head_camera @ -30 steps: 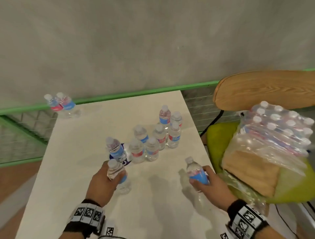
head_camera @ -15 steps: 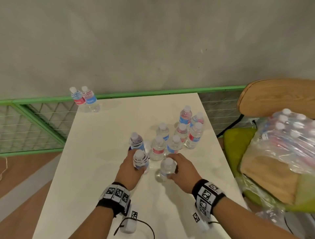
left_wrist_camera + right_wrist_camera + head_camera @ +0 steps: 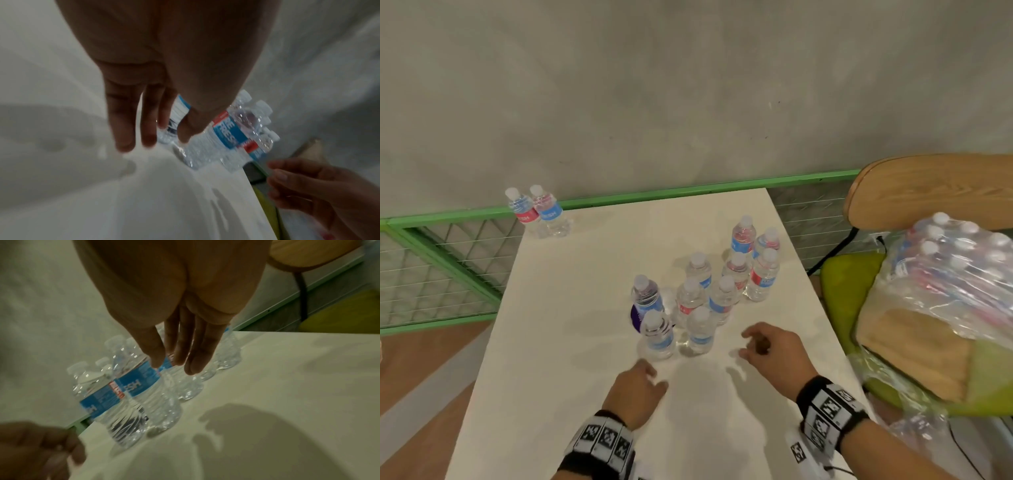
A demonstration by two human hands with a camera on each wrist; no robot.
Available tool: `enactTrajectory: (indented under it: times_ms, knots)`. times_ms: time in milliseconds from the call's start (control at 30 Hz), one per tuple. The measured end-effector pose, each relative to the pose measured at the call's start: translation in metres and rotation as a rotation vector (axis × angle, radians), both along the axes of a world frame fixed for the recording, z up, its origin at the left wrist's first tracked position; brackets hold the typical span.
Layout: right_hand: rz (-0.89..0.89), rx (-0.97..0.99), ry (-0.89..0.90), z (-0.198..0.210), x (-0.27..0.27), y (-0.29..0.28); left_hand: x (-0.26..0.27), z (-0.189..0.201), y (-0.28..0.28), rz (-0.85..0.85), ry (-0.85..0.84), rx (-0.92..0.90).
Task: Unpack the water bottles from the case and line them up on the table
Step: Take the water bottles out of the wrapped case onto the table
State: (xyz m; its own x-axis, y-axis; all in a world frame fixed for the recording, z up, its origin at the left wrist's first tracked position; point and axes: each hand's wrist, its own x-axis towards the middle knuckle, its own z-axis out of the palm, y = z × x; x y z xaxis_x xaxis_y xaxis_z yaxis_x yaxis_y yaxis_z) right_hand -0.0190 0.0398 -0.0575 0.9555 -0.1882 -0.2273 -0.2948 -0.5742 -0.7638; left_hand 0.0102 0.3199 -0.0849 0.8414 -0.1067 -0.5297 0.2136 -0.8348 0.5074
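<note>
Standing empty and slack-fingered at the lower middle of the frame, the left hand (image 3: pixel 635 394) and right hand (image 3: pixel 774 353) should, I reckon, fetch from the case (image 3: pixel 941 274) at right, setting bottles (image 3: pixel 700 330) beside the front pair.

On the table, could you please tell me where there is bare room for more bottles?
Free: the table's left half, between the corner pair and the left hand; also the near strip around both hands. Crowded: the bottle cluster toward the right edge.
</note>
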Motion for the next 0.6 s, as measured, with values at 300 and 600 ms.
enactTrajectory:
  times_ms: [300, 600]
  knots:
    - [-0.317, -0.119, 0.186, -0.004, -0.097, -0.144, -0.016, 0.019, -0.154, -0.67, 0.101, -0.105]
    - [-0.6, -0.233, 0.248, 0.014, -0.091, -0.287, -0.019, 0.027, -0.392, -0.871, 0.011, -0.378]
